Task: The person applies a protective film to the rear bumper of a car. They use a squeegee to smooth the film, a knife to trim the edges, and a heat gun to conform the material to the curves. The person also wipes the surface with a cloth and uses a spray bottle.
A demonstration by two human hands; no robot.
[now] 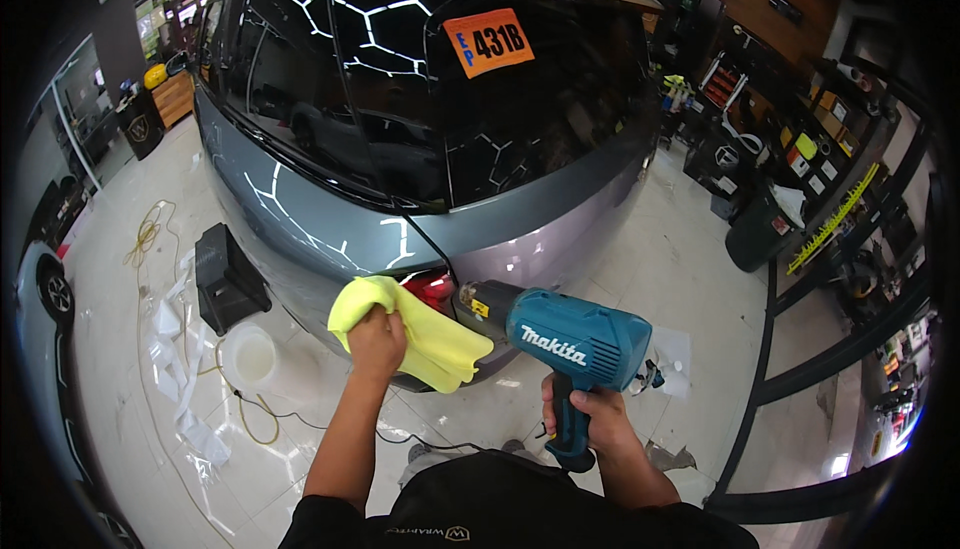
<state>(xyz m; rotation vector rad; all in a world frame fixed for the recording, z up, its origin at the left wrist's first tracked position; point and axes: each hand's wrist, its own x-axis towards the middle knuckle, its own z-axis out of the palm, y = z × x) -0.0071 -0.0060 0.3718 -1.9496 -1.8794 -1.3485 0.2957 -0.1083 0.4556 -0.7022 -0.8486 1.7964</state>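
Observation:
My left hand (pixel 378 343) is closed on a yellow cloth (pixel 440 344), which hangs over the car's corner and covers part of the red tail light (pixel 431 289). In my right hand (pixel 585 414) is a teal heat gun (pixel 580 334), gripped by its dark handle. Its metal nozzle points left, close to the tail light and the cloth's upper edge; whether it touches either I cannot tell. The car (pixel 480 234) has grey-blue and lilac glossy panels and dark windows, one bearing an orange sticker (pixel 489 42).
A black step stool (pixel 228 277) and a white bucket (pixel 250 357) stand to the left, among crumpled clear film (pixel 180 379) and a yellow hose (pixel 150 234). A dark cord (pixel 390 436) crosses the floor by my feet. At right are a black bin (pixel 762 234) and a dark metal frame (pixel 820 369).

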